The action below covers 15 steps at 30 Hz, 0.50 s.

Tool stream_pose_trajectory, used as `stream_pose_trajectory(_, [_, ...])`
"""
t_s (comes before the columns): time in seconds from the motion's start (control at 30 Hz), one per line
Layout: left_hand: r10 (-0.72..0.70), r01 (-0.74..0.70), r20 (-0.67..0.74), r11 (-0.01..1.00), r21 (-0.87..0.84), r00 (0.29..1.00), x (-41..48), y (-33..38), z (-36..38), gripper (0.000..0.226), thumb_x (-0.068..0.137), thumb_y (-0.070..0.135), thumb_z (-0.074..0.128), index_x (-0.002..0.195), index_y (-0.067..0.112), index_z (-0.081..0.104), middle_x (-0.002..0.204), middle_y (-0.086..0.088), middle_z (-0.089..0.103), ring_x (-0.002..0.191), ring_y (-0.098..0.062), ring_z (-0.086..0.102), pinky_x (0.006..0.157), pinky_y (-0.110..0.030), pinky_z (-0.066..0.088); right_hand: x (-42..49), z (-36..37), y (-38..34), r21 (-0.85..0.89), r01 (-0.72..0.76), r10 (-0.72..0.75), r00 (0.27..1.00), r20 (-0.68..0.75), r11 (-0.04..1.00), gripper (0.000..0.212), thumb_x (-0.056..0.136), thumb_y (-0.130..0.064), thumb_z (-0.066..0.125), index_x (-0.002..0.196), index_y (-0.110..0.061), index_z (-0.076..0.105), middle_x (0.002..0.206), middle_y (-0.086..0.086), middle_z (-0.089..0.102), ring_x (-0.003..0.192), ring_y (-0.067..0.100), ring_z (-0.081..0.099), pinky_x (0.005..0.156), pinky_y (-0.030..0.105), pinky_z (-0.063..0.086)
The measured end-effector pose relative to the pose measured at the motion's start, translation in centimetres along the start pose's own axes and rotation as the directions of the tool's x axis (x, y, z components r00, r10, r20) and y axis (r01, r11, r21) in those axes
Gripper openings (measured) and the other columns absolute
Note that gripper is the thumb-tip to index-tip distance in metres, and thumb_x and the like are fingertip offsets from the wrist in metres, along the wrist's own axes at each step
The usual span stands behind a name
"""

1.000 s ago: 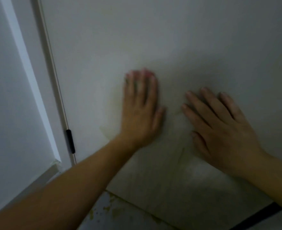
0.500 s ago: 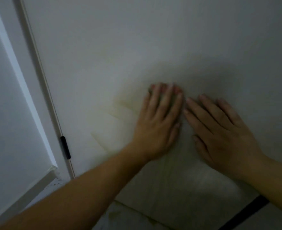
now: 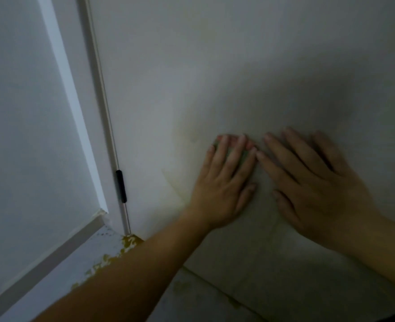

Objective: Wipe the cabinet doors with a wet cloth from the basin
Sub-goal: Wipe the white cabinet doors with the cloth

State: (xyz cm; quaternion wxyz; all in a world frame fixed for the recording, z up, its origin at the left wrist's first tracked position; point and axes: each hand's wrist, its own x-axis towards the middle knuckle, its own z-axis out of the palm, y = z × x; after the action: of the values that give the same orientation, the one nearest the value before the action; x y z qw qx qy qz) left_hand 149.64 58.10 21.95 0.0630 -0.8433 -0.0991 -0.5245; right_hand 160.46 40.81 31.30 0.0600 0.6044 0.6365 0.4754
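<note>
Right of the black clip [image 3: 121,185], on the white cabinet door [image 3: 215,66], the left hand [image 3: 224,182] presses flat, straight fingers close together over a barely visible cloth [image 3: 229,152], while the right hand [image 3: 317,189], farther right, lies flat with fingers slightly spread.

bare left hand [image 3: 224,184], bare right hand [image 3: 319,184]

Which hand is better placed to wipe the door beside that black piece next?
Left, probably. The left hand lies flat on the door nearer the black piece; the right hand lies flat farther right.
</note>
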Motion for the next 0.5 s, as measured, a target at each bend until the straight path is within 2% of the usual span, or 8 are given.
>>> stream_pose_trajectory(0.07, [-0.168, 0.169, -0.047, 0.985, 0.019, 0.985, 0.0, -4.0, -0.5, 0.07, 0.103, 0.041, 0.037, 0.16, 0.012, 0.009, 0.164, -0.019, 0.01, 0.153, -0.048, 0.005, 0.126, -0.051, -0.005, 0.4, 0.5, -0.4, -0.001, 0.005, -0.005, 1.0, 0.0, 1.0, 0.06, 0.1, -0.033, 0.041, 0.153, -0.005, 0.041, 0.165, 0.016, 0.03, 0.152, 0.038, 0.027, 0.125, 0.057, 0.014])
stream_pose_trajectory(0.13, [-0.277, 0.279, -0.104, 0.96, -0.004, 0.955, -0.2, -7.5, -0.9, 0.07, 0.106, 0.043, 0.027, 0.16, 0.004, 0.004, 0.164, -0.029, 0.009, 0.151, -0.055, 0.004, 0.126, -0.057, -0.002, 0.3, 0.7, -0.5, -0.012, 0.004, -0.004, 1.0, -0.004, 1.0, 0.06, 0.1, -0.033, 0.04, 0.153, -0.005, 0.041, 0.165, 0.016, 0.028, 0.153, 0.038, 0.025, 0.125, 0.057, 0.012])
stream_pose_trajectory(0.23, [-0.286, 0.283, -0.099, 0.958, -0.047, 0.953, -2.0, -6.8, 0.1, 0.072, 0.106, 0.046, 0.022, 0.16, 0.004, 0.002, 0.163, -0.029, 0.009, 0.151, -0.057, 0.003, 0.125, -0.06, 0.001, 0.4, 1.0, -0.9, -0.004, 0.024, -0.024, 1.0, -0.008, 1.0, 0.06, 0.1, -0.032, 0.041, 0.153, -0.004, 0.041, 0.166, 0.016, 0.027, 0.153, 0.037, 0.025, 0.125, 0.057, 0.013])
stream_pose_trajectory(0.33, [-0.183, 0.182, -0.006, 0.982, -0.055, 0.983, -5.5, -2.4, 2.2, 0.073, 0.107, 0.045, 0.026, 0.162, 0.014, -0.009, 0.17, -0.014, -0.01, 0.154, -0.046, -0.006, 0.125, -0.059, 0.001, 0.9, 1.5, -2.0, 0.02, 0.094, -0.094, 0.996, 0.001, 0.995, 0.061, 0.099, -0.03, 0.045, 0.153, -0.002, 0.041, 0.165, 0.017, 0.027, 0.153, 0.037, 0.025, 0.125, 0.057, 0.013])
stream_pose_trajectory(0.4, [-0.16, 0.161, 0.039, 0.986, -0.033, 0.986, -7.5, -2.5, 2.5, 0.073, 0.107, 0.045, 0.028, 0.162, 0.016, -0.011, 0.17, -0.009, -0.018, 0.155, -0.041, -0.011, 0.126, -0.055, -0.001, 0.8, 1.7, -2.3, 0.014, 0.097, -0.097, 0.995, 0.004, 0.995, 0.061, 0.099, -0.03, 0.046, 0.152, -0.001, 0.041, 0.165, 0.018, 0.028, 0.153, 0.037, 0.025, 0.125, 0.058, 0.014])
stream_pose_trajectory(0.43, [-0.204, 0.205, 0.04, 0.979, -0.02, 0.978, -8.1, -3.6, 2.4, 0.074, 0.106, 0.044, 0.031, 0.162, 0.016, -0.009, 0.17, -0.011, -0.014, 0.155, -0.042, -0.01, 0.127, -0.052, -0.003, 0.8, 1.7, -2.3, 0.013, 0.099, -0.099, 0.995, 0.007, 0.995, 0.061, 0.099, -0.03, 0.046, 0.152, 0.0, 0.042, 0.165, 0.019, 0.027, 0.153, 0.038, 0.024, 0.124, 0.058, 0.015])
stream_pose_trajectory(0.5, [-0.381, 0.382, 0.023, 0.924, -0.021, 0.924, -8.9, -6.1, 2.2, 0.073, 0.104, 0.041, 0.034, 0.16, 0.015, -0.004, 0.167, -0.021, -0.003, 0.153, -0.047, -0.006, 0.127, -0.05, -0.006, 0.8, 1.6, -2.1, 0.011, 0.1, -0.1, 0.995, 0.009, 0.995, 0.061, 0.098, -0.03, 0.044, 0.152, 0.0, 0.042, 0.165, 0.019, 0.027, 0.153, 0.038, 0.023, 0.124, 0.059, 0.015])
